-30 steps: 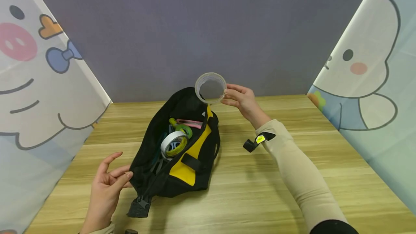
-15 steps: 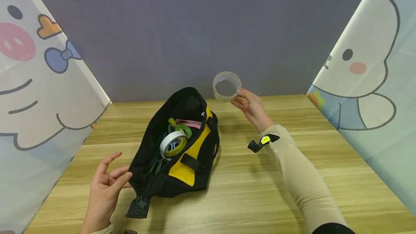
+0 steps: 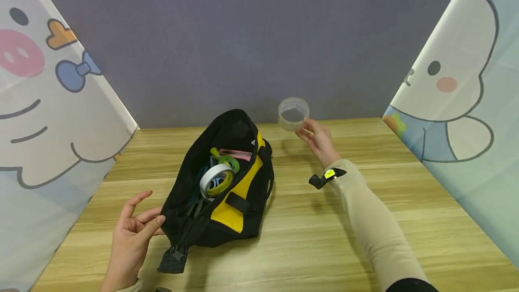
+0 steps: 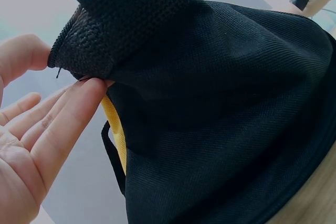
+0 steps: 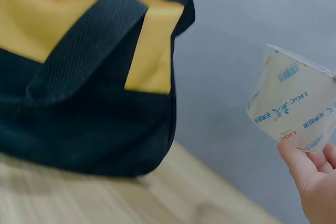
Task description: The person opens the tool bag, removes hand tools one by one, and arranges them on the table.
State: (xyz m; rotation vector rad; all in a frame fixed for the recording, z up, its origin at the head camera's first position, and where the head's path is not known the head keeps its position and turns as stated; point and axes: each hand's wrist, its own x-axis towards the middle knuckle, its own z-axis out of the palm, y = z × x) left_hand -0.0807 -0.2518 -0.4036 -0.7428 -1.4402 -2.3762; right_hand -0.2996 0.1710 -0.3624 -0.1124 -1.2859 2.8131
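A black and yellow tool bag (image 3: 229, 216) lies on the table with its mouth open. My left hand (image 3: 131, 240) pinches the bag's near-left edge between thumb and fingers. The left wrist view shows those fingertips (image 4: 93, 92) against the black fabric (image 4: 220, 103). Right of the bag, near the back wall, my right hand (image 3: 318, 141) holds a roll of clear tape (image 3: 287, 125) by its lower rim, in the air. Blue print marks the roll (image 5: 294, 103) in the right wrist view. Inside the bag are a white tape roll (image 3: 208, 177), a green tape roll (image 3: 232, 162) and a pink utility knife (image 3: 240, 154).
The wooden table (image 3: 300, 242) runs back to a grey wall panel (image 3: 259, 35). Cartoon-printed curtains stand at the left (image 3: 36, 120) and right (image 3: 458, 102). A strap end (image 3: 173, 261) hangs from the bag's near corner. Other tools deeper in the bag are partly hidden.
My right hand has carried the clear tape roll from above the bag's far edge to the right, then a little lower. The left hand and the bag are nearly still.
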